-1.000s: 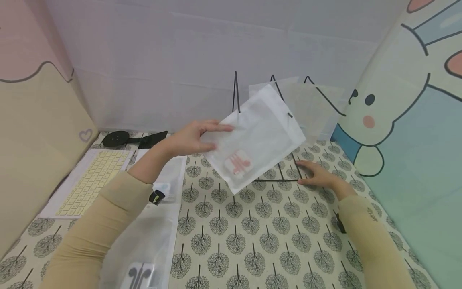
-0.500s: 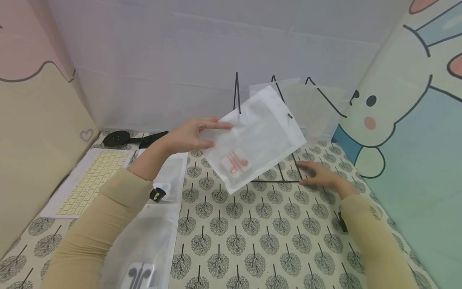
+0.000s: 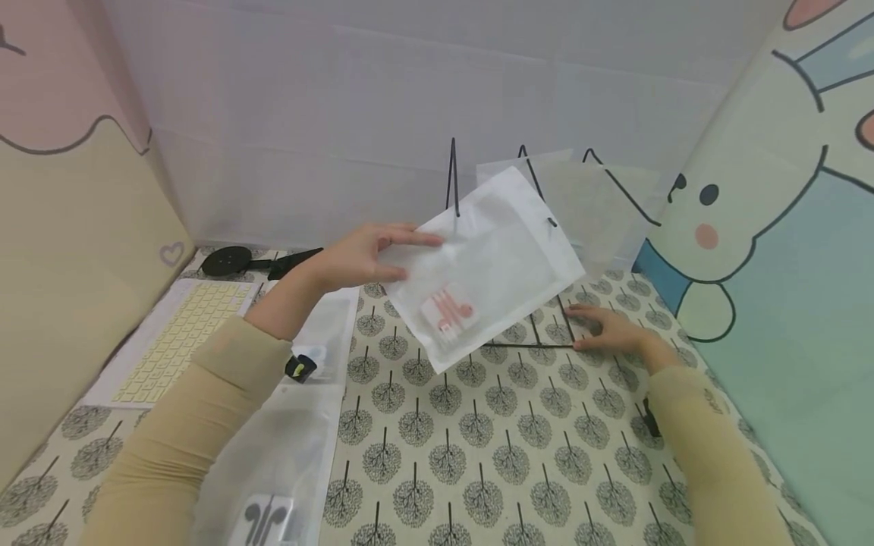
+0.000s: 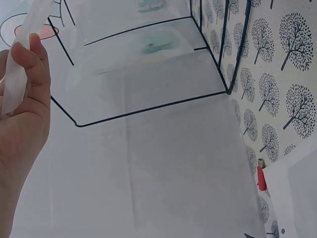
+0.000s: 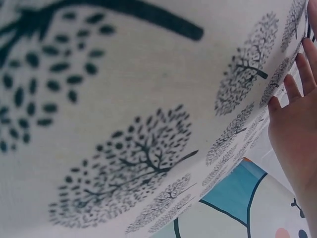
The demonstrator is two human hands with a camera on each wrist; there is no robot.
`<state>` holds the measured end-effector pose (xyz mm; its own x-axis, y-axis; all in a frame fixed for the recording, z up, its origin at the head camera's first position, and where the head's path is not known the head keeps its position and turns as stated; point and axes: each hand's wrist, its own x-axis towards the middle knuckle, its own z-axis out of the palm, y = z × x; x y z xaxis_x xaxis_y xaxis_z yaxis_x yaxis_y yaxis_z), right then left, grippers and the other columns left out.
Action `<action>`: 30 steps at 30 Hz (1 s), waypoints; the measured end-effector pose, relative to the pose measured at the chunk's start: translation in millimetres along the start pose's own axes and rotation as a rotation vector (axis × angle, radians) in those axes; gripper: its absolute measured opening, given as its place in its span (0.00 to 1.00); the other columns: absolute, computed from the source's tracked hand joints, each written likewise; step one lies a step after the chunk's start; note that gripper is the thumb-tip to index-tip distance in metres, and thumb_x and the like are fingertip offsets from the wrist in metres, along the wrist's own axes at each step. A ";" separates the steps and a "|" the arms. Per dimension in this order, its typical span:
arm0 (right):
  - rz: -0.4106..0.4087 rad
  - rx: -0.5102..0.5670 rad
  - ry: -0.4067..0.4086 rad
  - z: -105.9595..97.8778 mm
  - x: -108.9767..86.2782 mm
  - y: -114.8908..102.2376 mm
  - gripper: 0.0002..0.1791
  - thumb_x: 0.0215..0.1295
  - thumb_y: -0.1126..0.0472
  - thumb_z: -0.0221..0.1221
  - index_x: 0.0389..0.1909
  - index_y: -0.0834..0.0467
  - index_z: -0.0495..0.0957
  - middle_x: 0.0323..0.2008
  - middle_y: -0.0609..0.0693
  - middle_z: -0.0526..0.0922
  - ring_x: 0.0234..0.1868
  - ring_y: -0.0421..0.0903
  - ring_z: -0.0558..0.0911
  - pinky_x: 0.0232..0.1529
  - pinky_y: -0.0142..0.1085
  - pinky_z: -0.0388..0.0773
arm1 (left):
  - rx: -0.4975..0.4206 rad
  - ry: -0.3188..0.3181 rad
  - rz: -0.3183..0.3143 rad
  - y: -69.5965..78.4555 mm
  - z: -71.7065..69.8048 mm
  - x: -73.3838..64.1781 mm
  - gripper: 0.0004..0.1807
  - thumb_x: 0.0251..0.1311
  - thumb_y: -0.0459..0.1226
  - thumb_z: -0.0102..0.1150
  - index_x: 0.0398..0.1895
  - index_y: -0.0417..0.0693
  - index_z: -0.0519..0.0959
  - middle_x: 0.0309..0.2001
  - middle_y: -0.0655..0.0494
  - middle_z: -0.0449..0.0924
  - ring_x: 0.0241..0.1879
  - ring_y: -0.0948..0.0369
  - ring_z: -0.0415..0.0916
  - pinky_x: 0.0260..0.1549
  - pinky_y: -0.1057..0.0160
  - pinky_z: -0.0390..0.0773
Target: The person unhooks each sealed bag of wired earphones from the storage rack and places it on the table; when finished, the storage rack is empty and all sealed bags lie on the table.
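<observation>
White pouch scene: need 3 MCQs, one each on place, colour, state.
1. Where does the right hand rest?
A. on the keyboard
B. by the wire rack base
C. on the earphone bag

2. What colour is the item inside the white pouch?
A. pink
B. green
C. black

3. How is the white pouch held?
A. lying flat on the cloth
B. held in the air by the left hand
C. slotted in the rack

Key: 1 B, flat fingers lie at the wire rack base; 2 A, pink shows through; 3 B, fingers and thumb pinch its edge.
</observation>
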<state>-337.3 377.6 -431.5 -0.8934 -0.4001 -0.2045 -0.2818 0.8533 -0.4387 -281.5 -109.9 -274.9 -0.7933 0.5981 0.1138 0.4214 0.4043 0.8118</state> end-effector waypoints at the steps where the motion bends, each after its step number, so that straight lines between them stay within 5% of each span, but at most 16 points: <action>1: 0.002 -0.001 -0.002 -0.2 0.4 0.0 0.47 0.51 0.44 0.67 0.69 0.57 0.60 0.72 0.63 0.51 0.70 0.69 0.47 0.64 0.68 0.41 | -0.014 0.001 -0.001 -0.4 0.5 0.3 0.31 0.50 0.33 0.63 0.58 0.71 0.75 0.69 0.63 0.60 0.64 0.59 0.61 0.56 0.57 0.71; 11: -0.063 -0.034 -0.001 -0.5 3.7 5.6 0.46 0.51 0.44 0.68 0.67 0.61 0.62 0.70 0.65 0.53 0.69 0.69 0.50 0.64 0.67 0.46 | -0.155 -0.019 -0.032 -4.8 6.5 0.2 0.32 0.50 0.34 0.64 0.60 0.68 0.74 0.72 0.58 0.52 0.65 0.56 0.60 0.47 0.60 0.79; 20: -0.092 -0.056 0.003 -1.8 5.5 9.8 0.47 0.50 0.43 0.68 0.67 0.61 0.62 0.70 0.65 0.54 0.69 0.69 0.52 0.65 0.66 0.47 | -0.170 -0.014 0.001 -7.4 7.1 -1.2 0.32 0.50 0.36 0.66 0.61 0.66 0.74 0.73 0.59 0.51 0.72 0.61 0.45 0.58 0.58 0.70; 30: -0.092 -0.064 -0.002 -2.6 5.1 9.2 0.46 0.51 0.44 0.68 0.67 0.61 0.62 0.70 0.67 0.53 0.68 0.70 0.52 0.63 0.68 0.49 | -0.184 -0.034 0.027 -5.8 9.9 0.2 0.32 0.51 0.38 0.66 0.62 0.65 0.72 0.73 0.59 0.51 0.68 0.57 0.55 0.57 0.57 0.72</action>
<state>-345.4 384.3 -434.3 -0.8618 -0.4787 -0.1678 -0.3846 0.8322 -0.3994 -279.7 -105.2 -285.3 -0.7662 0.6313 0.1200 0.3520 0.2561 0.9003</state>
